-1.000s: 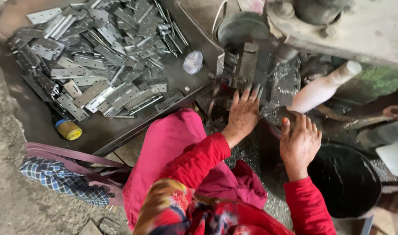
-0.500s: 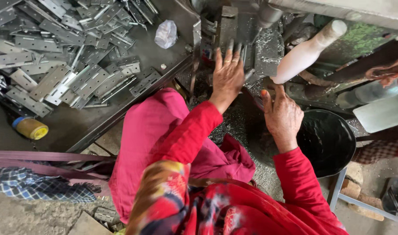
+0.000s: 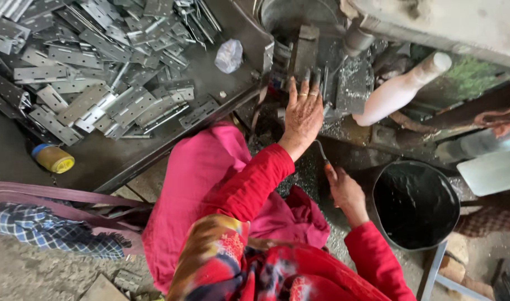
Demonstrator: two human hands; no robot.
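My left hand (image 3: 303, 114) lies flat, fingers apart, against the grimy metal block (image 3: 306, 50) of a machine; its fingertips touch the block's lower edge. My right hand (image 3: 345, 189) is lower, closed round the orange handle of a thin metal tool (image 3: 320, 154) whose curved rod points up toward the machine. Both arms are in red sleeves. Metal shavings cover the machine bed (image 3: 352, 83) beside my left hand.
A dark tray table (image 3: 126, 156) at the left holds a pile of several flat metal hinges (image 3: 104, 83), a crumpled plastic bag (image 3: 228, 56) and a yellow-capped bottle (image 3: 54, 158). A white handle (image 3: 400, 89) sticks out at the right. A black bucket (image 3: 415, 203) stands below it.
My right hand has dropped away from the machine and now grips the thin tool. My left hand stays on the machine block. The view has shifted slightly.
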